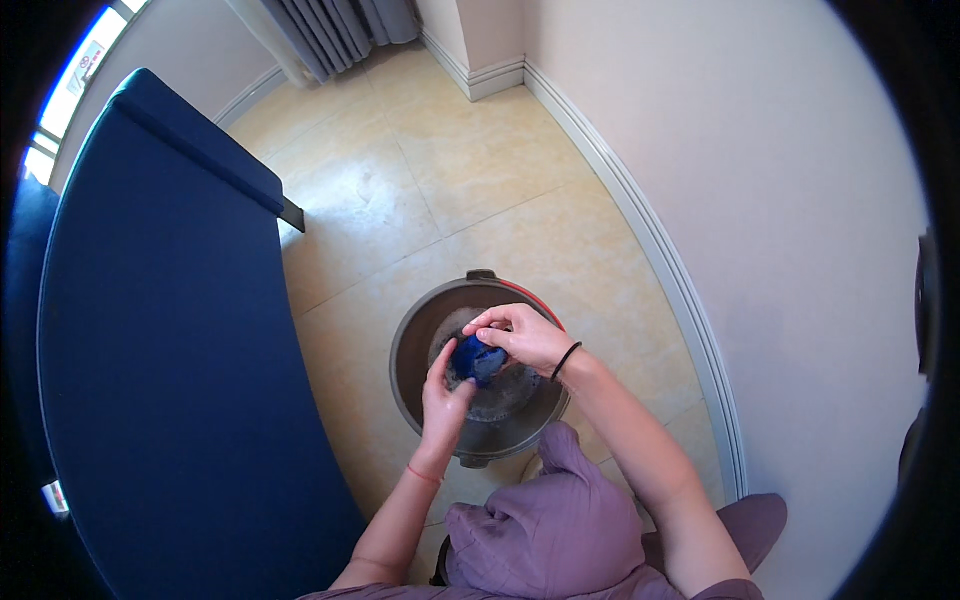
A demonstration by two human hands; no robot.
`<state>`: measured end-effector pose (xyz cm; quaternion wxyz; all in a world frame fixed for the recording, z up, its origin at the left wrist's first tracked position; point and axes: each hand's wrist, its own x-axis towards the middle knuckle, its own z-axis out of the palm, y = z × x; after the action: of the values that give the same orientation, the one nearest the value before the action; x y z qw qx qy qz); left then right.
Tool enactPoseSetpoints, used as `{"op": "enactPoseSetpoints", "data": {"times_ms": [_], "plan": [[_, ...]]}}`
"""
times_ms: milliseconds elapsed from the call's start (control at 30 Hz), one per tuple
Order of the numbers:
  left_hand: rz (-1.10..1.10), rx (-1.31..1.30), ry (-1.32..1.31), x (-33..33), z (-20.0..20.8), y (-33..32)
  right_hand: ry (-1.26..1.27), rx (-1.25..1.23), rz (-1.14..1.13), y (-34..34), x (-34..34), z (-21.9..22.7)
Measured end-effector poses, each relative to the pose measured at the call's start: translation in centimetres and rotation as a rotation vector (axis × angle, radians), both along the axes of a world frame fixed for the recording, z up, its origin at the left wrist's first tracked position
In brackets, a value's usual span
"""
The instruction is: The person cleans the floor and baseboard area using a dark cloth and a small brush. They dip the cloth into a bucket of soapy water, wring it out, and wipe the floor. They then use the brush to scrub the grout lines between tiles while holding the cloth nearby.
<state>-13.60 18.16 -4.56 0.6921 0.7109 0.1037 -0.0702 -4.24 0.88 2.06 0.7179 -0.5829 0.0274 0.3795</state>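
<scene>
Between your left hand (pixel 447 403), curved around it, and right hand (pixel 527 340), pinching its upper part, is the blue item (pixel 480 362), above foamy water in the bucket (pixel 406 372); handling looks unfinished, it isn't set down.

Tiled floor (pixel 540 230), pale yellow | on it: bucket (pixel 411 370), blue furniture (pixel 180 330)

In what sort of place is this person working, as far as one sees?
Probably a room in a home: blue upholstered furniture, likely a sofa, stands beside a tiled floor, and a grey curtain hangs beyond.
</scene>
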Motion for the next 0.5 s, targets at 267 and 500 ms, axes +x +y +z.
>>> {"op": "enactPoseSetpoints", "data": {"times_ms": [267,500], "plan": [[-0.057,0.477,-0.150,0.9,3.7,-0.4,-0.022,0.055,-0.082,-0.6,-0.5,-1.9],[0.041,-0.128,-0.010,2.6,5.9,1.6,-0.453,-0.333,0.084,-3.1,-0.6,-2.6]]}}
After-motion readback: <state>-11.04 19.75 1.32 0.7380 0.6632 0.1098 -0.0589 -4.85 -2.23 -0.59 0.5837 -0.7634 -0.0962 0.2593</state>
